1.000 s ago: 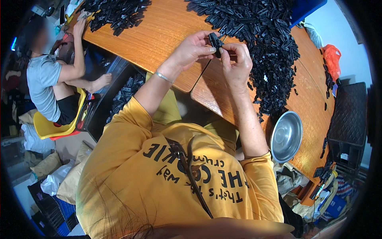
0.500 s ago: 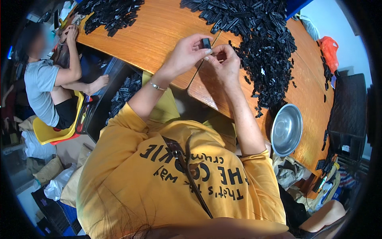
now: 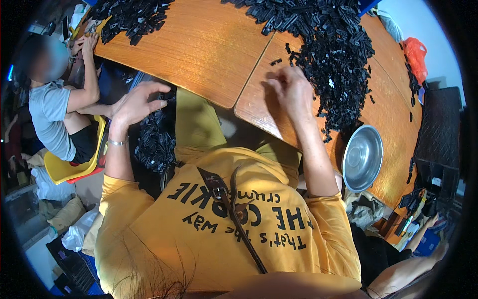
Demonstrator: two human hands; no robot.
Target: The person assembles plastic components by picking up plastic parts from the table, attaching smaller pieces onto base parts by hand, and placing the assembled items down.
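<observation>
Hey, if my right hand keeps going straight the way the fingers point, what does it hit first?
Most likely the big heap of small black plastic parts on the wooden table; your right hand already sits at its edge, fingers aimed into it.

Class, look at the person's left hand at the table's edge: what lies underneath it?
Under the left hand sits a container heaped with small black plastic parts, beside the wooden table. The container's walls and bottom are covered by the parts and the arm, so its depth cannot be seen.
</observation>
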